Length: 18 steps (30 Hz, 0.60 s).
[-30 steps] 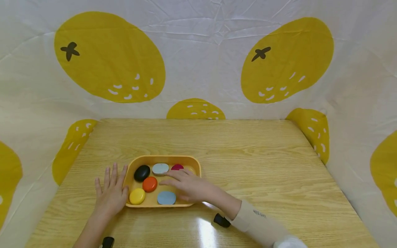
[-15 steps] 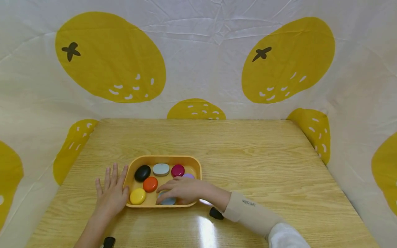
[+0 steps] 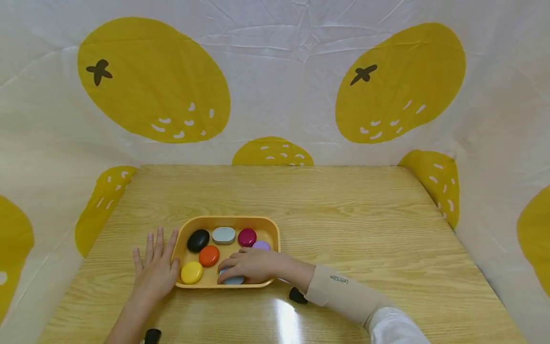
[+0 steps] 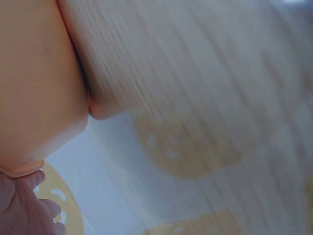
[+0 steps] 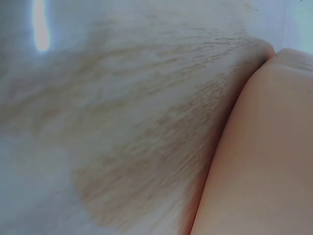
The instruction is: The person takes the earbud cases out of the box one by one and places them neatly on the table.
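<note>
An orange-yellow tray (image 3: 273, 230) on the table holds several smooth, pebble-like pieces. My right hand (image 3: 253, 265) reaches in over its near right part. Its fingers curl over a light blue oval piece (image 3: 234, 280), which they partly hide. At the tray's left side my left hand (image 3: 155, 274) lies with fingers spread, touching the rim. In the left wrist view, fingertips of the left hand (image 4: 27, 208) show below the tray's outer wall (image 4: 44, 73). The right wrist view has only the tray wall (image 5: 264, 147) and tabletop; that hand is out of sight there.
Also in the tray lie black (image 3: 198, 241), pale grey (image 3: 224, 235), crimson (image 3: 247, 237), lilac (image 3: 261, 245), orange (image 3: 209, 256) and yellow (image 3: 191, 272) pieces. The wooden table (image 3: 352, 220) is bordered by a white cloth (image 3: 283, 86) with yellow fruit prints.
My right hand has moved down toward the tray's near side and closed over the light blue piece. The crimson and lilac pieces have come into view. My left hand has stayed put.
</note>
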Available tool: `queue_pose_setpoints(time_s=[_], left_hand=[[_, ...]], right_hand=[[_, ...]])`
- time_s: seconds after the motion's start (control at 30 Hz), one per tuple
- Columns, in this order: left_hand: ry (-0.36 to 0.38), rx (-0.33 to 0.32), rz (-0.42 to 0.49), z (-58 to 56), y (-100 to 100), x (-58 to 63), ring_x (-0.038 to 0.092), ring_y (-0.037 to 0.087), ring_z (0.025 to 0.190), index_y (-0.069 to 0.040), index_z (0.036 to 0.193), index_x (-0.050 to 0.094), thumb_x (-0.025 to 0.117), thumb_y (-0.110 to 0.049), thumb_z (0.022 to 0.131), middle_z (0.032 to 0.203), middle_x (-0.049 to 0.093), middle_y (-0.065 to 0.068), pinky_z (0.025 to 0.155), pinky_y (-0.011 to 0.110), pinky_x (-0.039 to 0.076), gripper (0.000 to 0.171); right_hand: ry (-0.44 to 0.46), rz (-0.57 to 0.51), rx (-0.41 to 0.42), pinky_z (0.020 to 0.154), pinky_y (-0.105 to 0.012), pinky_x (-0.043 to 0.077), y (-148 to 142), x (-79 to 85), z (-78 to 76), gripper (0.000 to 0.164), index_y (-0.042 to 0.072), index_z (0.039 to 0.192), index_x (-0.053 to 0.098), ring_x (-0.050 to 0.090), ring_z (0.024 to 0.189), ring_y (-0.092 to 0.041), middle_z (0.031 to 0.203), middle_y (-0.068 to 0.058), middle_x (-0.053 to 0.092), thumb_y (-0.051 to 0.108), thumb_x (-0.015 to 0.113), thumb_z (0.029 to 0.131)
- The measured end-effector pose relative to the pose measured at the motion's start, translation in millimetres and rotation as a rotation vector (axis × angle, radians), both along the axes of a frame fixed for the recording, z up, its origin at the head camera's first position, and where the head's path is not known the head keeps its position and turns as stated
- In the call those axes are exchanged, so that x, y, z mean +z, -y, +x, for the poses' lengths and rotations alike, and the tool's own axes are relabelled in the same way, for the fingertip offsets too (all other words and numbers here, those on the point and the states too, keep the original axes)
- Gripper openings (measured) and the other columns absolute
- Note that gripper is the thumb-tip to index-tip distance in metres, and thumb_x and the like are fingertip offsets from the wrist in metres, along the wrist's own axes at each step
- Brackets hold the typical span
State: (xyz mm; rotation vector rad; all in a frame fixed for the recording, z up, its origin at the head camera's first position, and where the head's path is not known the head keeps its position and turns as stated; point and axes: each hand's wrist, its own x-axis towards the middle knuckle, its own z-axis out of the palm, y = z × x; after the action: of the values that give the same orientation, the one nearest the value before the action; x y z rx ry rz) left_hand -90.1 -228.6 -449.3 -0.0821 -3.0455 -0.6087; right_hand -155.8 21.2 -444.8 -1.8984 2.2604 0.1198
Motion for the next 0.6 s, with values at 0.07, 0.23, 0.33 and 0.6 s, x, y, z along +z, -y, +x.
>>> queue_pose_setpoints(time_s=[0.07,0.23,0.33,0.6], left_hand=[[-0.003,0.001,0.000,0.2,-0.1,-0.3,-0.028,0.028,0.133,-0.012,0.148,0.006,0.036,-0.019,0.096,0.150,-0.009,0.023,0.099,0.059,-0.023,0.060],[-0.012,0.001,0.000,0.7,-0.3,-0.3,-0.028,0.028,0.133,-0.013,0.148,0.005,0.036,-0.018,0.095,0.150,-0.008,0.023,0.099,0.058,-0.023,0.061],[-0.013,0.004,0.000,0.7,-0.2,0.0,-0.028,0.028,0.133,-0.013,0.148,0.005,0.036,-0.018,0.095,0.150,-0.008,0.023,0.099,0.059,-0.022,0.061],[0.012,0.008,0.003,0.2,0.5,-1.0,-0.027,0.030,0.133,-0.014,0.148,0.004,0.034,-0.019,0.096,0.150,-0.017,0.018,0.099,0.060,-0.022,0.061]], right_hand=[[0.001,-0.001,0.001,0.099,-0.028,0.033,0.5,0.4,-0.1,0.051,0.035,0.131,0.045,0.042,0.120,-0.008,0.138,0.010,0.040,0.025,0.065,0.085],[-0.003,-0.002,0.003,0.099,-0.028,0.033,1.9,0.2,-0.3,0.050,0.035,0.130,0.046,0.043,0.118,-0.007,0.136,0.011,0.041,0.027,0.065,0.085],[-0.010,-0.005,0.005,0.099,-0.028,0.033,2.9,0.0,-0.8,0.049,0.036,0.129,0.047,0.042,0.118,-0.007,0.135,0.011,0.042,0.028,0.065,0.085],[0.002,-0.138,-0.050,0.095,-0.027,0.034,-4.6,8.1,-7.3,0.050,0.034,0.124,0.052,0.043,0.116,-0.007,0.130,0.007,0.047,0.028,0.070,0.078]])
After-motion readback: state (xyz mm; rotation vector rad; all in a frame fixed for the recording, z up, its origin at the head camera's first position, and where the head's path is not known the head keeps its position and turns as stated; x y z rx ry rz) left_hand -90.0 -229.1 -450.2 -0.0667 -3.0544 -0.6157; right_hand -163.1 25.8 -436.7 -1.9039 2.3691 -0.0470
